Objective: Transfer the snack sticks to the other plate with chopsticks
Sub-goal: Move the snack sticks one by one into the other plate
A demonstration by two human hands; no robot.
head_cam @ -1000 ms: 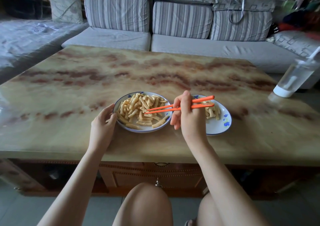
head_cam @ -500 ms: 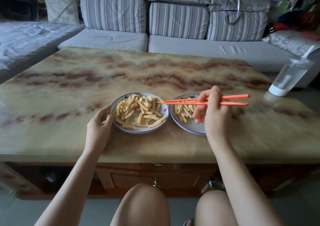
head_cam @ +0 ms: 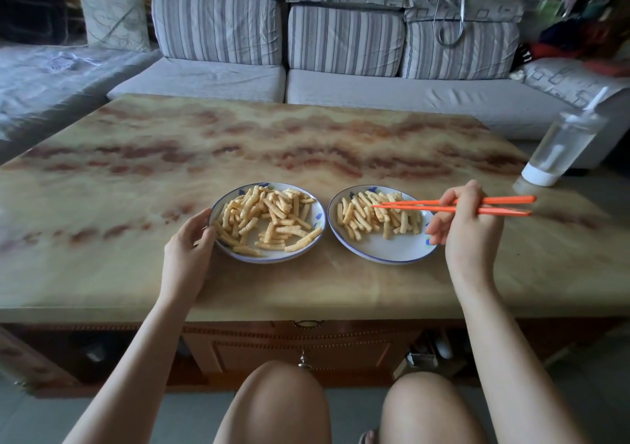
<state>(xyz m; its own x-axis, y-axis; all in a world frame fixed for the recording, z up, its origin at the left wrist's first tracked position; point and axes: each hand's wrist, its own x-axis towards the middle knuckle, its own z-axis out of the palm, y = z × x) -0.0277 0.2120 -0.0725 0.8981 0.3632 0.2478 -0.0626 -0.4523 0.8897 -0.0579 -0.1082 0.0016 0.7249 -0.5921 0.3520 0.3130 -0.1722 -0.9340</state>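
Though well apart from chopsticks (head_cam: 504,200), water bottle (head_cam: 559,150) at table (head_cam: 306,137) corner.

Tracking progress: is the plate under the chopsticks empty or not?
Not empty: snack sticks cover the far half of the right plate; its near half is bare.

Left hand (head_cam: 189,239), centre-left of frame: fingers curved round left plate (head_cam: 317,212) rim. Right hand (head_cam: 467,229), centre-right: fingers curled, gripping chopsticks (head_cam: 419,208). Both forearms extended.
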